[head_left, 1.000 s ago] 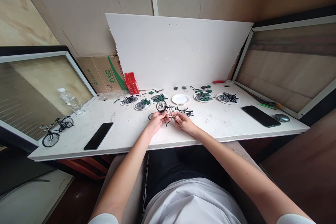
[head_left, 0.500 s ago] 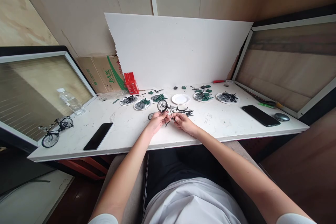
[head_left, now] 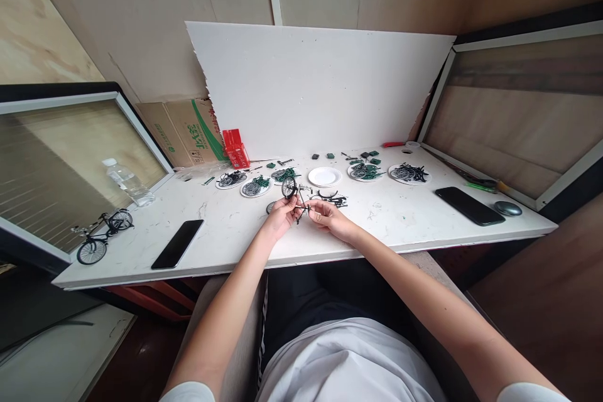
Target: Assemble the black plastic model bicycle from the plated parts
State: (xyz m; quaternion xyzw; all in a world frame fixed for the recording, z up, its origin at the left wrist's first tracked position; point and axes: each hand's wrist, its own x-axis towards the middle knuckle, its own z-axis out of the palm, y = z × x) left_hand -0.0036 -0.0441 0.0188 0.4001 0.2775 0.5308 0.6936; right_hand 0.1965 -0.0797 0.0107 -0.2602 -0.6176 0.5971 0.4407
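Note:
Between my hands, above the table's front half, is a partly built black model bicycle [head_left: 289, 187] with one spoked wheel pointing up and away from me. My left hand [head_left: 281, 217] is closed on it just below that wheel. The fingers of my right hand [head_left: 327, 216] pinch at the frame's right side; any small part between them is too tiny to make out. Just beyond my right hand lie loose black bicycle parts [head_left: 335, 200]. Another wheel [head_left: 270, 207] lies on the table, partly hidden behind my left hand.
A finished model bicycle [head_left: 104, 235] stands at the left, near a phone [head_left: 177, 244] and a bottle [head_left: 126, 181]. Paper plates of black and green parts line the back, around a bare white plate [head_left: 325, 177]. Right are a second phone [head_left: 468, 206] and a mouse [head_left: 507, 208].
The model bicycle has turned a little in my hands, its wheel shifting slightly left and looking narrower. My right fingers have changed their position at the frame.

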